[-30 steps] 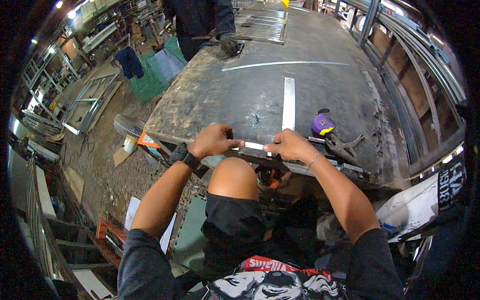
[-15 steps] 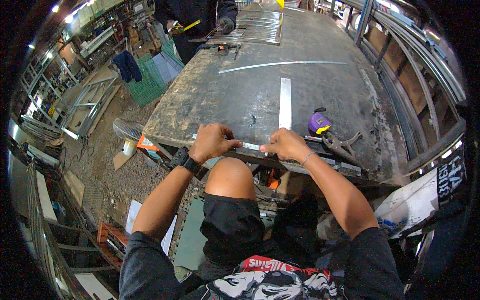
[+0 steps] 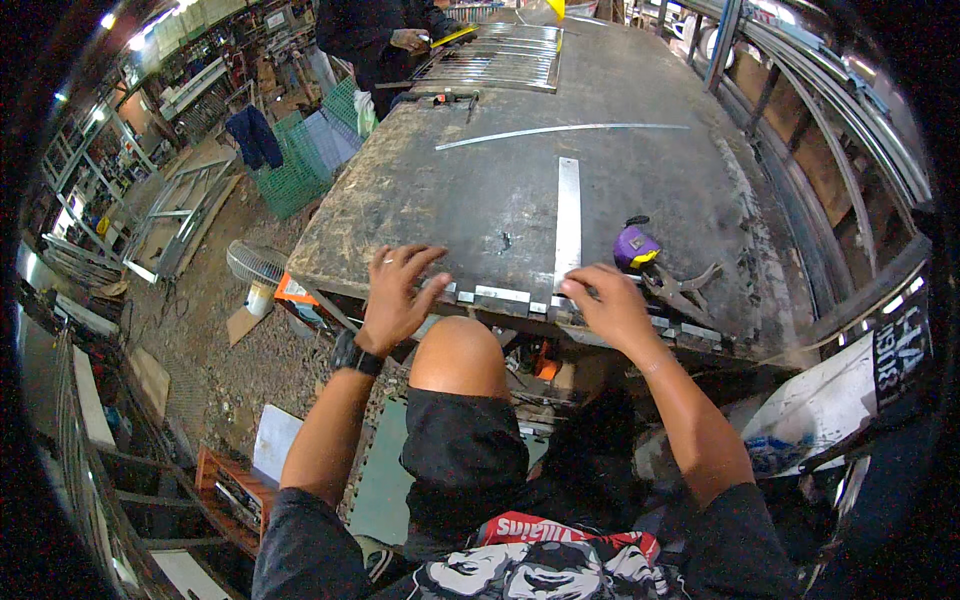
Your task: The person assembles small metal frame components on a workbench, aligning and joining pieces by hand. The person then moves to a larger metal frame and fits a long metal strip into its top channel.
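Positioning step, apparently: short metal strip (image 3: 502, 300) lies along table (image 3: 400, 190) near edge, between hands. Left hand (image 3: 398, 298) spread, empty; right hand (image 3: 610, 302) curled, grip unclear. Any realigning likely needs fingertip pinches.

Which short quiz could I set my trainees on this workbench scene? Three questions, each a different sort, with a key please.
1. Short answer: Which two bright colours show on the tape measure?

2. Multiple choice: Which tool lies right beside the tape measure?
A) hammer
B) metal pliers
C) handsaw

3. True or false: The right grip is nearer than the left grip to the wide, flat metal strip on the workbench.

Key:
1. Purple and yellow.
2. B.
3. True: the right grip is by the strip's near end; the left grip is well off to its left, fingers apart.
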The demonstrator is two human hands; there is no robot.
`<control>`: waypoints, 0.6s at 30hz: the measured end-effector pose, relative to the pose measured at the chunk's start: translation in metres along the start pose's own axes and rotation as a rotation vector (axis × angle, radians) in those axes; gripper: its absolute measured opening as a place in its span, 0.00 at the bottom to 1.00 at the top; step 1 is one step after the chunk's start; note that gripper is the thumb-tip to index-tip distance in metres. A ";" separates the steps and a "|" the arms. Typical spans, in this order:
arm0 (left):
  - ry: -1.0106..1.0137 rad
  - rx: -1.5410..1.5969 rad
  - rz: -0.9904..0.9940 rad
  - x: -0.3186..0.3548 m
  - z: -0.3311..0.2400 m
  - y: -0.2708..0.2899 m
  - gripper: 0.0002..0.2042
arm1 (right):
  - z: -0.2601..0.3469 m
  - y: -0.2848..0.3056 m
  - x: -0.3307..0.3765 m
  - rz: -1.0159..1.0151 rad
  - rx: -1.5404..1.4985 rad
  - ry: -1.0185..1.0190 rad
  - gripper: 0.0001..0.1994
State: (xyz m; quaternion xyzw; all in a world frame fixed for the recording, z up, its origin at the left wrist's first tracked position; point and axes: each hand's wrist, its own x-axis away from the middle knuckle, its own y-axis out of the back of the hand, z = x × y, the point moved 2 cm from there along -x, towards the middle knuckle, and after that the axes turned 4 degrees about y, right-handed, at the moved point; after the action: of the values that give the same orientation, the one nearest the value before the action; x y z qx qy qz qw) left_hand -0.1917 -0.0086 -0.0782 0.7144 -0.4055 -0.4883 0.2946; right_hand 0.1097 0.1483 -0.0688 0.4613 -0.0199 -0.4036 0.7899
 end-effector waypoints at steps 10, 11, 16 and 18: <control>-0.206 -0.365 0.182 0.044 0.007 -0.033 0.37 | 0.023 -0.035 0.057 0.062 0.383 0.368 0.27; -0.203 -0.382 0.193 0.044 0.008 -0.034 0.37 | 0.022 -0.036 0.055 0.064 0.410 0.375 0.27; -0.213 -0.363 0.170 0.046 0.010 -0.031 0.39 | 0.020 -0.022 0.049 0.069 0.213 0.301 0.26; -0.146 -0.408 0.182 0.048 0.012 -0.031 0.41 | 0.018 -0.007 0.053 -0.106 0.196 0.288 0.26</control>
State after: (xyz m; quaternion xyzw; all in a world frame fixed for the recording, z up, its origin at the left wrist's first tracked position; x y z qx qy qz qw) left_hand -0.1850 -0.0356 -0.1297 0.5636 -0.3812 -0.5819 0.4456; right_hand 0.1340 0.0991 -0.0816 0.5894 0.0785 -0.3705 0.7135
